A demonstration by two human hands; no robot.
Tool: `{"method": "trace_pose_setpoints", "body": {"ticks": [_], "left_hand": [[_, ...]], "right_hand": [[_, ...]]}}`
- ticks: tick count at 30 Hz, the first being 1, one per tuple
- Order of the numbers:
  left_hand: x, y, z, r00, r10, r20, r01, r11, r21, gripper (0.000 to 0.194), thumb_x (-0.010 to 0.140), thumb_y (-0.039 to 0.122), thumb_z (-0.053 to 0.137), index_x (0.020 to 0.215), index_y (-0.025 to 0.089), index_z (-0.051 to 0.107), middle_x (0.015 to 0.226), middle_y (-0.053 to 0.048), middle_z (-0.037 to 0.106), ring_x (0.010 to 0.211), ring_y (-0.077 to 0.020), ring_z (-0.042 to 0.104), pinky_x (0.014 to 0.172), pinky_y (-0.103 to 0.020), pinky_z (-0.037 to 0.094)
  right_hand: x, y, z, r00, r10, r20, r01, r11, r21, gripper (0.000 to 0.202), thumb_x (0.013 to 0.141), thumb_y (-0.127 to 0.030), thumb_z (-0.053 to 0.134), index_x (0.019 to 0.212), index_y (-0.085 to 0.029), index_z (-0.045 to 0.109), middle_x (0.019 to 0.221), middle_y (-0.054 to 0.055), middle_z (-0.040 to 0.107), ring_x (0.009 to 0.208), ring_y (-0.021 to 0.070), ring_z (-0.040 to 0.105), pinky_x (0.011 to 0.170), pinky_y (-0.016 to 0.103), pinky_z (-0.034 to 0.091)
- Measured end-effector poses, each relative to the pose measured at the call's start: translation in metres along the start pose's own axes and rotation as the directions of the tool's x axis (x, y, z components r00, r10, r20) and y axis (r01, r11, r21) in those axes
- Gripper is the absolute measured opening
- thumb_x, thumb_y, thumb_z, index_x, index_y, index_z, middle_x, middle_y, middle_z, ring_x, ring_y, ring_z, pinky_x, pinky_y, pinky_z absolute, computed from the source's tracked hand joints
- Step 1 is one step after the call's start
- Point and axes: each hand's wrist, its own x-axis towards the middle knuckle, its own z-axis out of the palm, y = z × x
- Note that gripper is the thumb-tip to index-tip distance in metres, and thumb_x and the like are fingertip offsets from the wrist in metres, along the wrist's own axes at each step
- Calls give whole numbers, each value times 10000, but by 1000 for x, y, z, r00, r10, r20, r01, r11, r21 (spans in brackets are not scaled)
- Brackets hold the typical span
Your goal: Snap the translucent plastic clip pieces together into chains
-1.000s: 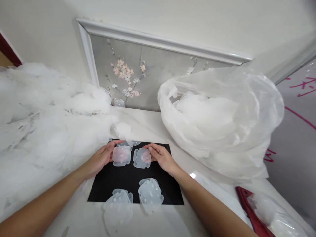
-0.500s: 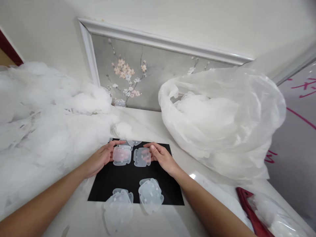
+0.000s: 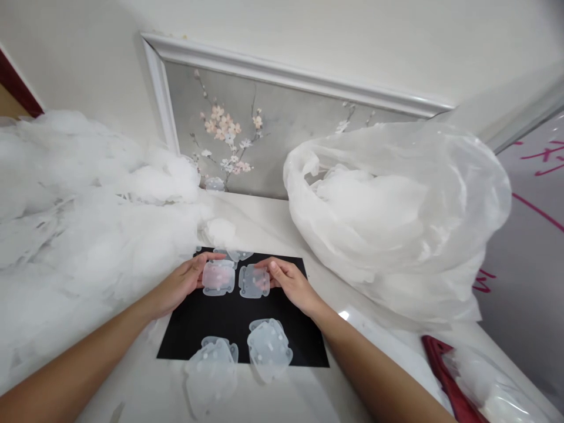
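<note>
My left fingers [image 3: 214, 255] and right fingers [image 3: 276, 264] each grip one translucent plastic piece: left piece [image 3: 218, 278], right piece [image 3: 252, 281], over the black mat [image 3: 211, 321]. Nearer me, left stack [image 3: 212, 373] and right stack [image 3: 268, 348] overhang its edge; bare mat intervenes. Loose heap [image 3: 97, 247] outside left fingers appears outstanding.

The left-hand piece [image 3: 218, 278] and right-hand piece [image 3: 254, 281], held in the hands, appear to be thin translucent plastic, smooth and frosted; skin tone shows through both. Stacked pieces [image 3: 269, 346] present the same milky finish. Black sheet [image 3: 238, 320]: flat, matt, smooth; material not determinable. Counter [image 3: 259, 223]: white, smooth, with glossy reflection. Large bag [image 3: 440, 235]: thin translucent plastic film, wrinkled, with shiny highlights. Small bag [image 3: 497, 393]: clear, glossy plastic. Picture frame [image 3: 286, 76]: silvery, smooth, slightly glossy. Wall [image 3: 352, 35]: matt.
</note>
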Motion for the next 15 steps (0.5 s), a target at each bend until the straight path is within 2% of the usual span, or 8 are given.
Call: {"method": "trace_pose_setpoints", "body": {"ticks": [4,6,8,10,13,15], "left_hand": [[1,-1,0,1000,-10,9,10,1000,-11,671,857,731,424,1292,246,585,1260,-115,682,1191,-305,606,1039,-438,445],[1,0,-1,1000,-3,30,3,1000,-18,634,898,689,396,1320,243,558,1278,-114,668,1211,-302,594,1041,-435,445],[-1,2,-2,998,18,53,-18,1000,11,536,941,589,409,1354,266,525,1305,-90,648,1228,-288,579,1045,-421,442],[-3,3,-3,995,40,93,-47,996,74,481,931,416,489,1400,309,465,1308,-52,643,1211,-268,584,1030,-402,452],[-7,1,-5,978,40,204,-82,976,204,722,811,168,523,1479,343,314,1257,-32,669,1121,-245,629,926,-375,516],[-8,-1,-6,972,113,207,-184,912,367,782,763,106,493,1489,331,307,1223,-45,685,1045,-232,660,832,-343,553]], "right_hand": [[0,0,0,1000,6,9,-7,998,55,507,871,-641,530,1022,-189,703,894,62,698,710,162,662,703,337,558],[0,1,0,1000,8,15,-9,996,89,425,899,-570,531,1038,-199,683,912,53,691,717,153,651,701,326,555],[1,2,-1,1000,-2,29,-1,995,96,302,918,-444,529,1048,-208,667,947,44,683,739,146,648,716,319,550],[1,3,-3,998,-19,59,16,998,64,246,899,-280,506,1091,-216,646,944,28,680,750,138,645,762,325,544],[0,6,-5,993,-59,102,61,998,-9,480,786,-80,439,1222,-230,574,848,-4,677,764,132,640,848,344,521],[-1,7,-5,987,-106,120,114,992,-59,607,715,-30,417,1273,-237,530,869,-4,680,807,136,645,882,353,513]]}}
